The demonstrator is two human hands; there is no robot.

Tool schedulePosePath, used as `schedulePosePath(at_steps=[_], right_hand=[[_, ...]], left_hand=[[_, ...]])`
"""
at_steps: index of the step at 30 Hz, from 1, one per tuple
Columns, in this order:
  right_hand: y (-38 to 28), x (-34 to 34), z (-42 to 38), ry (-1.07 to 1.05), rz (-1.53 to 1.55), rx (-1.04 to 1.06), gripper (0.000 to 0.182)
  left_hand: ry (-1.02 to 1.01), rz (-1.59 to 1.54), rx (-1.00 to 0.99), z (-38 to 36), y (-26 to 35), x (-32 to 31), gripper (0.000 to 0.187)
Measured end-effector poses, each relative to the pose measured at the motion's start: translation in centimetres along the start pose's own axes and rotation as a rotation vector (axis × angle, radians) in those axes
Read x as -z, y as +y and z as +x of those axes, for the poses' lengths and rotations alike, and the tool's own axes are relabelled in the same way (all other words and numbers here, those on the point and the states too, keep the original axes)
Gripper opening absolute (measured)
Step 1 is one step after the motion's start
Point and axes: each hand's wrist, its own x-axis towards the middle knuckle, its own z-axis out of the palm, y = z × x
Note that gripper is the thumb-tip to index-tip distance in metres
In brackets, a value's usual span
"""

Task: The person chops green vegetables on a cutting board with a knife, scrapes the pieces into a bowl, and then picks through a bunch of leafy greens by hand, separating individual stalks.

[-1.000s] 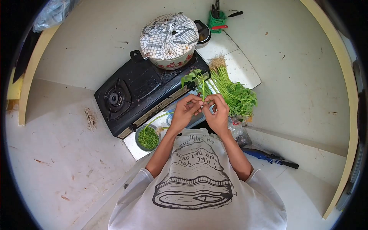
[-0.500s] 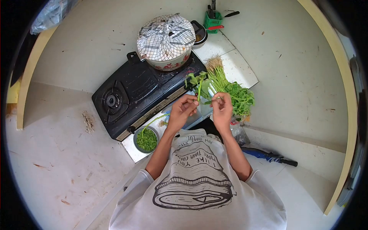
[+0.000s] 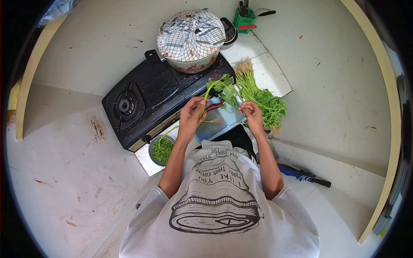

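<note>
My left hand (image 3: 192, 117) is closed on a green stem (image 3: 207, 95), whose leafy top (image 3: 226, 88) bends over to the right. A glossy dark red object (image 3: 215, 105) lies against its fingertips; what it is stays unclear. My right hand (image 3: 252, 115) has its fingers pressed together beside the hanging leaves, and whatever it pinches is too small to name. Below both hands is a light blue tray (image 3: 211, 134). A rooted bundle of leafy stems (image 3: 258, 96) lies to the right. At the lower left, a grey bowl holds chopped greens (image 3: 162, 150), with a long stem across it.
A black gas stove (image 3: 146, 96) stands to the left, with a cloth-covered pot (image 3: 191, 36) at its far end. Behind are a small lidded pot (image 3: 229, 34) and a green basket of utensils (image 3: 244, 20). A blue umbrella (image 3: 297, 173) lies at lower right.
My left hand has moved left and tilted the leafy stem. My right hand has moved slightly right, away from it. The dark red object and blue tray show more fully.
</note>
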Motion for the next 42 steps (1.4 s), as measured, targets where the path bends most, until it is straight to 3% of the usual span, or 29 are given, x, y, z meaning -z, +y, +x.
schedulePosePath(at_steps=[3, 9, 15, 18, 19, 28, 32, 37, 42], right_hand=[[4.0, -0.4, 2.1, -0.024, 0.003, 0.027, 0.012], [5.4, -1.2, 4.9, -0.041, -0.068, 0.016, 0.018], [10.7, -0.2, 5.5, 0.063, -0.067, -0.104, 0.024], [10.7, 0.5, 3.8, 0.089, -0.756, 0.038, 0.027], [10.2, 0.1, 3.1, 0.141, -0.843, 0.169, 0.025], [-6.2, -4.6, -2.6, 0.384, -0.448, 0.292, 0.016], [-11.2, -5.3, -3.1, 0.472, -0.484, 0.526, 0.014], [-13.5, -5.8, -2.2, 0.23, -0.655, 0.775, 0.02], [-12.4, -6.9, -2.6, 0.216, -0.695, 0.696, 0.019]], left_hand=[[0.039, -0.032, 0.019, 0.1, 0.0, 0.2, 0.022], [0.071, -0.057, 0.022, 0.1, 0.2, 0.9, 0.019], [0.072, -0.048, 0.038, 0.2, 0.2, 1.0, 0.019], [0.042, -0.059, 0.039, 0.2, 0.5, 0.9, 0.02], [0.02, -0.059, 0.033, 0.3, 0.5, 0.9, 0.02], [-0.105, -0.032, 0.0, 0.6, 0.0, -0.3, 0.023], [-0.161, -0.003, -0.001, 0.5, -0.5, -0.7, 0.021], [-0.266, 0.08, -0.024, 0.4, -0.3, -0.9, 0.021], [-0.282, 0.145, -0.057, -0.2, -0.3, -0.9, 0.022]])
